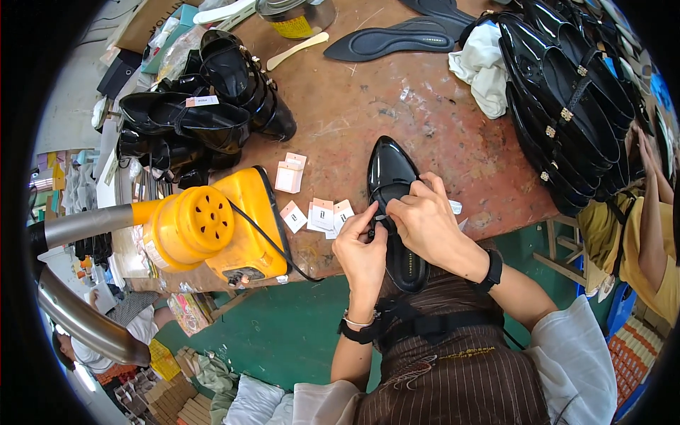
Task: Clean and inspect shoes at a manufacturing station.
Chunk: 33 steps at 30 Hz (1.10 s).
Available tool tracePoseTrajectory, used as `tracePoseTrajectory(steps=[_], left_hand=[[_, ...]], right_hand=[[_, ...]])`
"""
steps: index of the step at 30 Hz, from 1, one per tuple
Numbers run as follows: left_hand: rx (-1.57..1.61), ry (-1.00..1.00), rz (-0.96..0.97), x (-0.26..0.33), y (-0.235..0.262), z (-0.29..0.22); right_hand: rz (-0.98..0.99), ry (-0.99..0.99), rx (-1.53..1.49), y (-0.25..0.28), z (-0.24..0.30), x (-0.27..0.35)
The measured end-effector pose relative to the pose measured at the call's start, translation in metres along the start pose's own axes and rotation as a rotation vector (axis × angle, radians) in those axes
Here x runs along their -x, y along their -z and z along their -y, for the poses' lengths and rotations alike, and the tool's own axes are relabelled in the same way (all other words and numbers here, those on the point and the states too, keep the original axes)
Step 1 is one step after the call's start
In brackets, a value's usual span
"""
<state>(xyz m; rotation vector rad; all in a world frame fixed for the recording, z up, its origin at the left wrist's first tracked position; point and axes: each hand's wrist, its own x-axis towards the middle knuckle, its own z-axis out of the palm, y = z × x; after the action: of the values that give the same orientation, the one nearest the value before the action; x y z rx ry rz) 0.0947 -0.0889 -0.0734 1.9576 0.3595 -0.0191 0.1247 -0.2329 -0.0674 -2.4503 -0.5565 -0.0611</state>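
Observation:
A black patent pointed-toe shoe (391,164) rests near the table's front edge, its toe pointing away from me and its heel toward my apron. My left hand (360,248) pinches the thin black strap at the shoe's left side. From the right, my right hand (428,219) bends over the opening, fingers closed on the same strap close to my left fingertips. The exact spot they grip is partly hidden by the fingers. Left of the shoe lie several small white hang tags (321,214), with a stack of pale cards (289,176) behind them.
A yellow lamp-like device (195,223) with a cord stands at left. Black shoes are piled at back left (184,117) and right (567,106). Insoles (389,44), a cream spatula (297,51), a tin (294,15) and a white cloth (483,67) lie behind. Another person (655,234) sits at right.

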Motion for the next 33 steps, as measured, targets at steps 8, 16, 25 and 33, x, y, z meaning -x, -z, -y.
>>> tracePoseTrajectory(steps=[8, 16, 25, 33], left_hand=[[-0.013, -0.027, -0.039, 0.002, -0.002, -0.001], [-0.084, -0.072, -0.09, 0.009, -0.003, -0.002], [-0.258, -0.202, -0.146, 0.01, -0.004, -0.005], [-0.328, -0.327, -0.179, 0.008, -0.004, -0.001]], right_hand=[[0.001, 0.031, 0.055, -0.001, 0.003, -0.002], [0.042, -0.002, 0.001, 0.002, -0.003, 0.0], [0.009, 0.05, 0.142, -0.001, -0.001, -0.007], [0.07, 0.083, 0.065, 0.002, -0.008, -0.013]])
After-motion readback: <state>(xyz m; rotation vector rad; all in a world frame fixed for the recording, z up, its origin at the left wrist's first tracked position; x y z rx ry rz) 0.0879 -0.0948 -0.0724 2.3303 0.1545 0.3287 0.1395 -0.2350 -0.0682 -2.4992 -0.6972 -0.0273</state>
